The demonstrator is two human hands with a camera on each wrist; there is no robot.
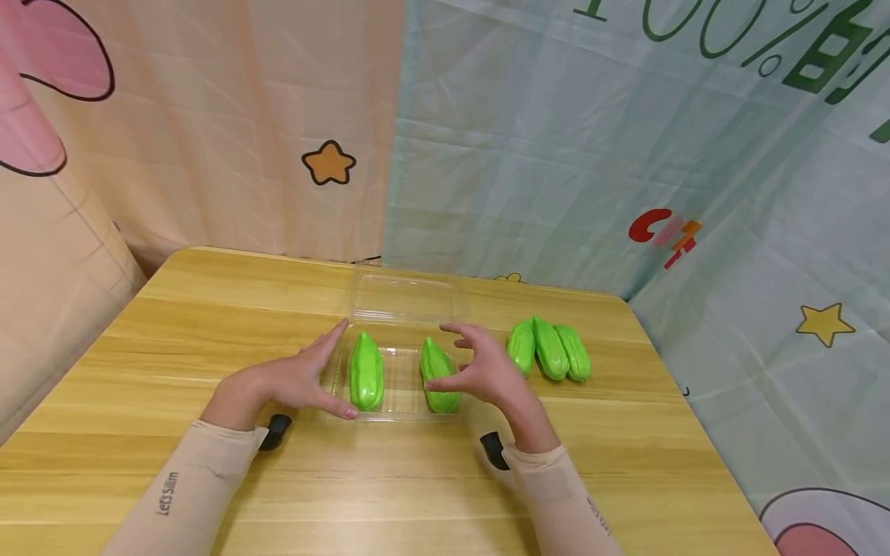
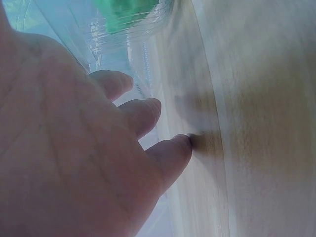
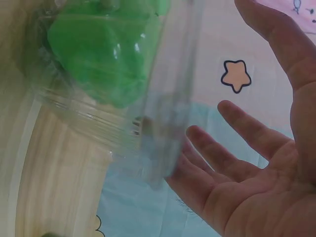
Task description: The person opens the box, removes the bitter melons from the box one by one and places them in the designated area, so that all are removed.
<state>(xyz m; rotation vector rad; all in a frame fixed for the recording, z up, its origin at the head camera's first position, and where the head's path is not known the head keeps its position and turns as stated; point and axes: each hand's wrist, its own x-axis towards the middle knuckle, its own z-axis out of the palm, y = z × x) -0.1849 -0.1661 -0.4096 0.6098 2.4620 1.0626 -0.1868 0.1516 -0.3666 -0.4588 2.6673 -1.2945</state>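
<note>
A clear plastic clamshell box [image 1: 402,413] lies with its lid [image 1: 405,297] folded back, away from me. In its base are two glossy, ridged green toy vegetables, a left one [image 1: 366,372] and a right one [image 1: 436,363], set apart with tips toward the lid. My left hand [image 1: 295,380] is spread along the box's left side, thumb near the front corner. In the left wrist view its fingertips [image 2: 175,143] are low over the wood. At the right side, my right hand [image 1: 490,371] is spread, its thumb overlapping the right vegetable. Neither hand grips anything.
Several more green toy vegetables [image 1: 551,351] lie side by side to the right of the box. All of it is on a wooden table [image 1: 361,494] with rounded far corners. A printed cloth [image 1: 521,154] hangs behind the table and along its right side.
</note>
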